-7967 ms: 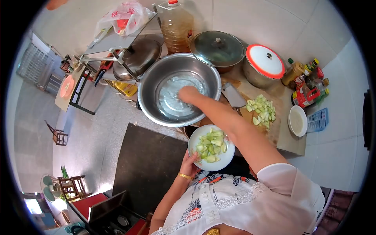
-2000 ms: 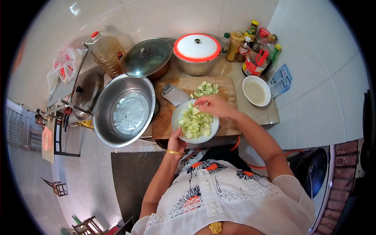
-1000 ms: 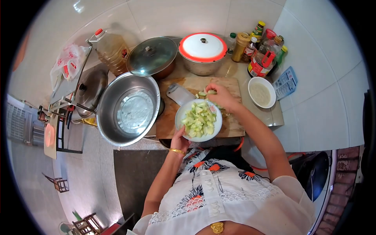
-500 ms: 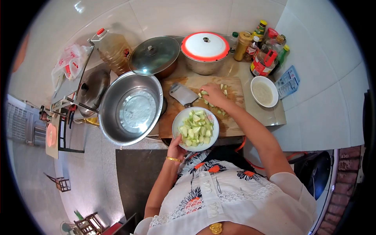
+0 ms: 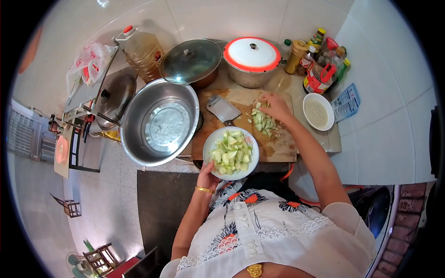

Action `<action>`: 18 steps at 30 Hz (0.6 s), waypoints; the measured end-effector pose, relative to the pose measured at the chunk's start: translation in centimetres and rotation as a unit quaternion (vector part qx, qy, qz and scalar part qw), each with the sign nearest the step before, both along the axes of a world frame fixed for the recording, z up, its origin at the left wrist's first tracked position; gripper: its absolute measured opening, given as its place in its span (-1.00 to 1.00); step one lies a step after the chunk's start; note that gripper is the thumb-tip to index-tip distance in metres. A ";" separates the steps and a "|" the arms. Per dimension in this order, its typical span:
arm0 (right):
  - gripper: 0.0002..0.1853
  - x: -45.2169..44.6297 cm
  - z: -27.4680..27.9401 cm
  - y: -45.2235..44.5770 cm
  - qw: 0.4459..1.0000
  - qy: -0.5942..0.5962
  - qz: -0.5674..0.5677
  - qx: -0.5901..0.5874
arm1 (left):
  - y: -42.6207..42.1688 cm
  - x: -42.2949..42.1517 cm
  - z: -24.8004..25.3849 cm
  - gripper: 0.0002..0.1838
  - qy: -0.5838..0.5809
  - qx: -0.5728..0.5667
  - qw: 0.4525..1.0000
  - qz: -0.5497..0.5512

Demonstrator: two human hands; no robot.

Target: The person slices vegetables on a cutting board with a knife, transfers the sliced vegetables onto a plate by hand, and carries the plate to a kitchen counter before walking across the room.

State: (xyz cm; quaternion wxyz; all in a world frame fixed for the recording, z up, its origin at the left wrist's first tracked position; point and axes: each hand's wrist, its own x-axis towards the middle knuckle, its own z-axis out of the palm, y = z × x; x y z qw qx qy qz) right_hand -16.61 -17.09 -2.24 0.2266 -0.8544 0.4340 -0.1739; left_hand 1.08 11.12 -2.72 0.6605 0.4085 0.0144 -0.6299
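Observation:
My left hand (image 5: 208, 176) grips the lower left rim of a white plate (image 5: 209, 144) heaped with pale green vegetable pieces (image 5: 232, 154). Over the right part of the wooden cutting board (image 5: 276, 152), my right hand (image 5: 275, 107) touches the upper edge of a pile of cut pieces (image 5: 263, 123). Its fingers are curled and partly hidden, so whether they hold a piece cannot be made out. A cleaver (image 5: 223, 109) lies flat on the board, left of the pile, its handle end close to the plate's top rim.
A large metal basin (image 5: 134, 145) with water stands left of the board. Behind are a glass-lidded pot (image 5: 191, 60), a pot with a white and red lid (image 5: 251, 55) and an oil jug (image 5: 142, 53). To the right are a white bowl (image 5: 318, 111) and several bottles (image 5: 317, 76).
The plate has more pieces than 8 s ago, when my right hand was in the basin. In the last half second that hand has moved right and up along the pile, uncovering more pieces.

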 end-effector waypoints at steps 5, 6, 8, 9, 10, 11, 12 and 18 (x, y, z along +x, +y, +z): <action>-0.38 -0.1 0.2 0.9 0.985 0.169 -0.016 0.024 | -0.7 0.1 -0.5 -0.53 -0.001 -0.013 1.000 -0.022; -0.35 0.4 0.2 1.8 0.980 0.200 -0.001 0.001 | -0.7 0.1 -0.7 -0.52 0.005 -0.013 1.000 -0.023; -0.40 1.2 -0.3 2.5 0.982 0.188 -0.001 0.016 | -1.2 -0.1 -1.1 -0.52 0.002 -0.025 0.999 -0.022; -0.45 1.4 -0.6 2.9 0.984 0.176 0.002 0.032 | -1.3 -0.1 -1.2 -0.51 -0.001 -0.036 0.999 -0.019; -0.57 1.4 -1.0 3.3 0.991 0.128 -0.017 0.025 | -1.4 -0.1 -1.3 -0.51 -0.001 -0.035 0.999 -0.021; -0.57 1.3 -1.8 3.1 0.991 0.128 -0.019 0.025 | -1.6 -0.1 -1.2 -0.52 0.023 -0.031 0.999 -0.023; -0.62 1.3 -2.5 2.6 0.996 0.073 -0.033 0.024 | -1.8 0.0 -1.1 -0.51 0.048 -0.029 0.998 -0.026; -0.71 -0.1 0.2 1.2 0.986 -0.087 -0.065 0.123 | -3.2 -0.4 0.0 -0.53 0.037 -0.004 0.997 -0.061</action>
